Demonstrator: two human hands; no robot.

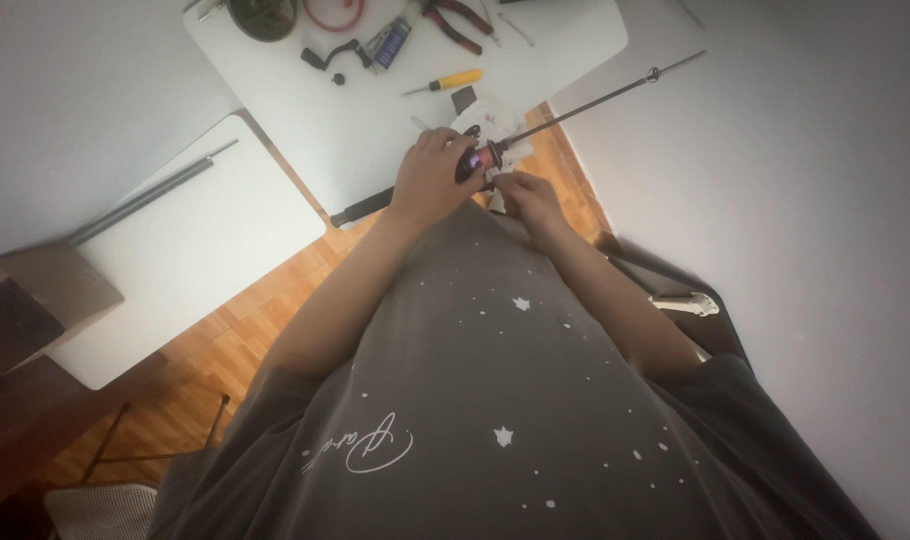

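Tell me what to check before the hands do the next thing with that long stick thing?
1. Left hand wrapped around the dark reel part on the rod: ok.
2. Right hand at the reel, just below the rod: ok, though what its fingertips pinch is too small to tell.
3. Thin rod pointing away over the white table edge, with nothing near its tip: ok.
4. Yellow-handled screwdriver lying within reach on the table: ok.
5. Red-handled pliers at the table's far edge: ok.
6. Whether any line is threaded on the rod: cannot tell.
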